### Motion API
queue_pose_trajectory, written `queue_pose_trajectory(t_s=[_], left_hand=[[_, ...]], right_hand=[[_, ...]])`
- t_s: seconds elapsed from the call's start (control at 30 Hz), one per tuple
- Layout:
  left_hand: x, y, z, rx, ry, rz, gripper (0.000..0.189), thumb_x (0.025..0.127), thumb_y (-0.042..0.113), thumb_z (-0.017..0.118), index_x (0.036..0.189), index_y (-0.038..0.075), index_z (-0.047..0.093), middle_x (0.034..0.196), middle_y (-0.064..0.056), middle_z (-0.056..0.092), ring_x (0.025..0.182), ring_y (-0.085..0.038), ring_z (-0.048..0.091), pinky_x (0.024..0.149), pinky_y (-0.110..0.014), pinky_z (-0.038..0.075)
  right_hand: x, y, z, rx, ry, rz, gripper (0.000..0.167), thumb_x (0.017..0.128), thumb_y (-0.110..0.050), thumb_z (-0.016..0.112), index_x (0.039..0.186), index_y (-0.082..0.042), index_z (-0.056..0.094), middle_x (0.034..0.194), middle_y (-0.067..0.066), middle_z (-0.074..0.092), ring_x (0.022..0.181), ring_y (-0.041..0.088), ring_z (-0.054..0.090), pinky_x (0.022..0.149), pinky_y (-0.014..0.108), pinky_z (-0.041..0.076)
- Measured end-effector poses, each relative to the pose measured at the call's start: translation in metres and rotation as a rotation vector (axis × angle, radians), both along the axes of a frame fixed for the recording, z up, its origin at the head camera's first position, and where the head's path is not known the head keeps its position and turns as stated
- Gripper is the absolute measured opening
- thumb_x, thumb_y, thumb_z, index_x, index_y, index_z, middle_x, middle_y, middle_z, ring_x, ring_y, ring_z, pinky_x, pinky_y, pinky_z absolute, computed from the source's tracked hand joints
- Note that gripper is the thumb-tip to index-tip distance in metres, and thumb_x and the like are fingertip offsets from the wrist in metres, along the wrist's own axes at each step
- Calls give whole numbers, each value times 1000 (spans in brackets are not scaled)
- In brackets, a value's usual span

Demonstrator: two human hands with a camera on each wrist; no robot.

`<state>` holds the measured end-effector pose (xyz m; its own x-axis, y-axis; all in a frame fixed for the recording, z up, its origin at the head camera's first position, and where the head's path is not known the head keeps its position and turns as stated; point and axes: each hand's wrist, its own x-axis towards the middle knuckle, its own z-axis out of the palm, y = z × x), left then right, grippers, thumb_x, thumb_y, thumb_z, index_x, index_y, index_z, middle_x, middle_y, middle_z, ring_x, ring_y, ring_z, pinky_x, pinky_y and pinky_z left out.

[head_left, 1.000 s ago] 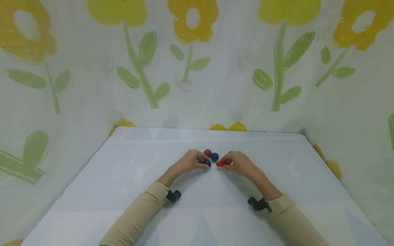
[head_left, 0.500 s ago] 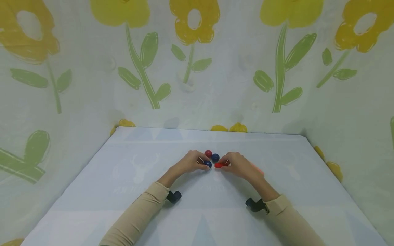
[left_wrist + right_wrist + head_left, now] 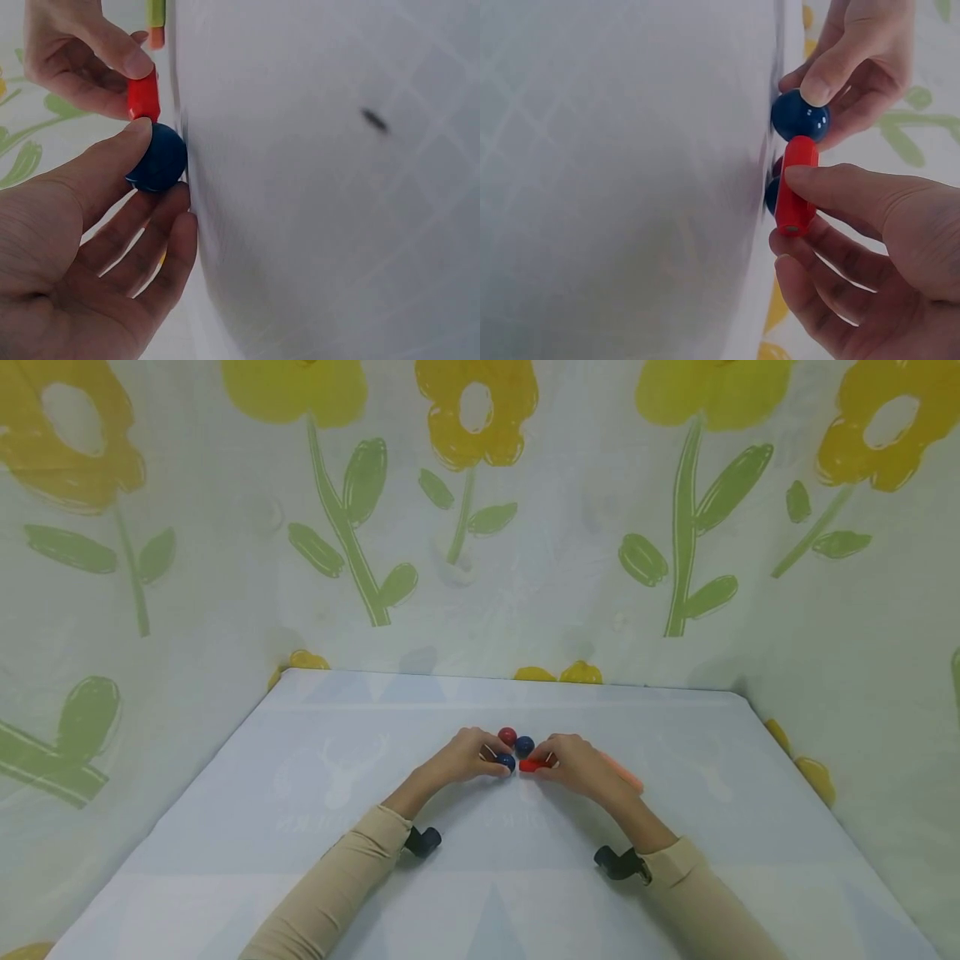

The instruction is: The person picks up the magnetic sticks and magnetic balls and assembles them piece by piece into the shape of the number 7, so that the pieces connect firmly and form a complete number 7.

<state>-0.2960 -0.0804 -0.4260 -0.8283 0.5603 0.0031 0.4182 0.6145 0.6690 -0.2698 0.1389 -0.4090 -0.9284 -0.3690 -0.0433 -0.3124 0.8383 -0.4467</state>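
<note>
My left hand pinches a dark blue ball between thumb and fingers at the tabletop. Across from it, my right hand grips a short red stick with thumb and fingertips. One end of the stick meets the ball in both wrist views; whether they truly touch I cannot tell. Just behind them on the table, a second dark blue ball sits against a red ball. In the right wrist view these two are mostly hidden by the red stick.
An orange stick lies on the white table beyond my right wrist, partly covered by it. In the left wrist view a green piece shows above an orange end. Dark wrist cameras stick out from both forearms. Flower-patterned cloth walls surround the table.
My right hand has moved left with the red stick, bringing its end up to the held blue ball. More of the orange stick shows. The left hand has stayed nearly still.
</note>
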Motion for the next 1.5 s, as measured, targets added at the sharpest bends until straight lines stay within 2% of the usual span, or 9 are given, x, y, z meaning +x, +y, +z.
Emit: queue_pose_trajectory(t_s=[0.73,1.5], left_hand=[[0,0,1,-6,13,5,32,86,22,76,116,13,73,111,-3,73,89,-11,65,81,-23,56],[3,-1,1,20,2,6,32,86,21,76,116,12,72,112,-4,73,88,-11,66,79,-22,56]], right_hand=[[0,-2,1,-4,42,37,22,85,-15,77,106,-14,76,91,-1,69,82,12,60,79,28,57],[-2,0,-1,-35,31,33,18,85,-16,76,103,-15,77,91,-1,69,81,12,59,77,27,57]])
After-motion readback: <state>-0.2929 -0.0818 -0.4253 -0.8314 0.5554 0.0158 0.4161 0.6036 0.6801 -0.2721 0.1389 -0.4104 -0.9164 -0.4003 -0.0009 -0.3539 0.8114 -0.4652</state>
